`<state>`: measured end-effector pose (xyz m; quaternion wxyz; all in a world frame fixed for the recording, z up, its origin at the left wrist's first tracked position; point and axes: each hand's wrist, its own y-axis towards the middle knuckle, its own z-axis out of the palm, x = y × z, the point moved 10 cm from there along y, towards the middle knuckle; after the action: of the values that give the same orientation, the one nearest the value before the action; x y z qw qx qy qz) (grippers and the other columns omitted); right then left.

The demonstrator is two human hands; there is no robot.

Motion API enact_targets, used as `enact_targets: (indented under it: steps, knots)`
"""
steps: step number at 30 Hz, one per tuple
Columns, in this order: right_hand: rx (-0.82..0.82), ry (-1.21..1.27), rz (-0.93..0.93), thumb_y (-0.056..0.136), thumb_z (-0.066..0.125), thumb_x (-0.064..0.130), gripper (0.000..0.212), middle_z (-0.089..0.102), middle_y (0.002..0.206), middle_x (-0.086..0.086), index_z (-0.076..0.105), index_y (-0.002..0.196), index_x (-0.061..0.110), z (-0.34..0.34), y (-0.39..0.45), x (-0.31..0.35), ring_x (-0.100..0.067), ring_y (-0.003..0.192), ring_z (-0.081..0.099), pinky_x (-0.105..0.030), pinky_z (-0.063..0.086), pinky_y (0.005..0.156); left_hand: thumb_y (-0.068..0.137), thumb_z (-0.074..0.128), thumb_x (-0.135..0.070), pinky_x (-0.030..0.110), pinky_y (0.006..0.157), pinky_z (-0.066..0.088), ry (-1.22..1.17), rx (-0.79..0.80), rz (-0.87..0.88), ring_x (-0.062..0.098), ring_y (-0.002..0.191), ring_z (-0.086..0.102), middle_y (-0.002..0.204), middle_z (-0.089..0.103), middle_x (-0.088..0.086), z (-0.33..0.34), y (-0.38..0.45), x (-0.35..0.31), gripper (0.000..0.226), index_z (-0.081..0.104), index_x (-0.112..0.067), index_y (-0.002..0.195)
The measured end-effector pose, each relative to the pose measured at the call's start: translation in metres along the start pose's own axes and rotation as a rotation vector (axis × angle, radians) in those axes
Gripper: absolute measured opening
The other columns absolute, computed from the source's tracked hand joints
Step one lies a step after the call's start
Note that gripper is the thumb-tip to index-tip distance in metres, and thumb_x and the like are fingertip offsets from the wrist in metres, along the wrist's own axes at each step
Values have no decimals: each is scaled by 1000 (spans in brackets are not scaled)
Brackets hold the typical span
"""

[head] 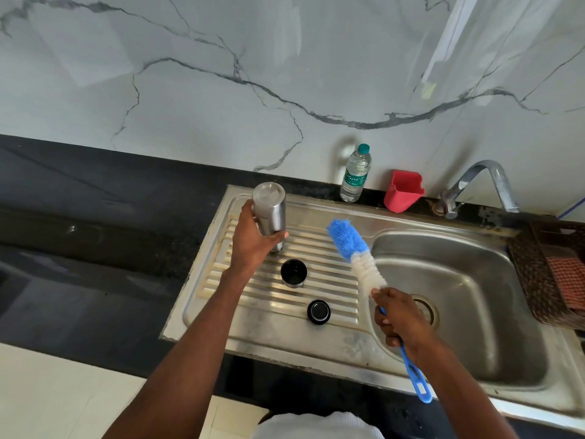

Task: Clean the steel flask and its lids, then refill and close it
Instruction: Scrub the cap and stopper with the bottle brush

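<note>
Where marble wall (221,74) meets black counter (95,232)

My brush (354,250) is blue and white; silver flask (269,206), black lids (293,271), red holder (402,191), white grey-veined marble wall (221,74).

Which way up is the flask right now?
Inverted: the steel flask shows its closed flat base uppermost, its printed lettering reads upside down, and the left hand grips it over the drainboard.
</note>
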<state>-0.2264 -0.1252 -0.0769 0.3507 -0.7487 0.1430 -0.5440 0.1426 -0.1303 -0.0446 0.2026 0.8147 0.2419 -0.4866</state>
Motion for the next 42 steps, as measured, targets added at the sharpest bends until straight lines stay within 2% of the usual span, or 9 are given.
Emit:
enact_targets:
  steps: [6,9,12,15,22,29,33,37,42]
  knots:
    - [-54,-52,-45,105,52,29,16,43,57,1,57,114,16,-18,7,5,-11,43,30,-22,26,43,72,86,-69,48,113,47,73,29,-137,27,141,49,156,47,11,4,-31,22,122,21,-19,162]
    - [-78,-99,-107,105,52,29,13,46,55,2,57,114,21,-29,7,11,-11,42,33,-21,29,42,99,65,-56,45,118,39,185,-30,-224,35,148,36,160,37,22,9,-80,46,93,22,-5,164]
    - [-102,-152,-141,104,52,30,12,48,55,1,57,114,26,-35,7,13,-12,42,35,-23,31,41,99,65,-25,36,111,44,253,24,-194,31,132,53,138,57,11,31,-114,70,54,49,-15,149]
    - [-72,-188,-169,104,53,29,9,52,56,-1,57,111,28,-32,10,13,-14,41,38,-24,34,42,79,75,-11,41,103,51,242,85,-136,25,117,61,124,63,3,53,-126,76,68,54,-16,143]
    - [-97,-603,-352,100,60,20,6,68,91,2,61,103,25,-35,7,24,-13,71,60,-28,40,56,81,83,-41,40,90,57,150,74,-86,7,102,67,108,70,-19,73,-115,43,49,58,-40,123]
    - [-171,-631,-438,95,66,16,33,68,91,17,65,115,42,-77,-3,40,-8,81,66,-38,57,72,74,93,-4,13,90,51,-75,-41,-150,-9,104,61,118,60,-17,82,-110,29,67,58,-43,117]
    - [-183,-592,-543,89,67,3,82,69,86,17,47,140,64,-114,-12,59,-4,83,66,-32,54,79,74,94,-6,18,83,56,-286,34,-260,13,107,66,120,62,1,103,-91,8,55,66,-21,118]
    - [-247,-562,-592,89,73,7,72,67,83,17,59,124,68,-159,-11,65,-8,84,67,-35,55,88,87,80,0,35,85,54,-651,244,-420,13,96,72,109,74,-2,141,-79,-24,38,67,-18,118]
    - [-263,-474,-651,89,73,4,64,70,84,13,66,111,64,-196,-25,63,-5,78,68,-8,46,74,84,80,-23,29,71,49,-775,310,-510,16,85,66,92,76,0,178,-73,-53,24,70,-18,106]
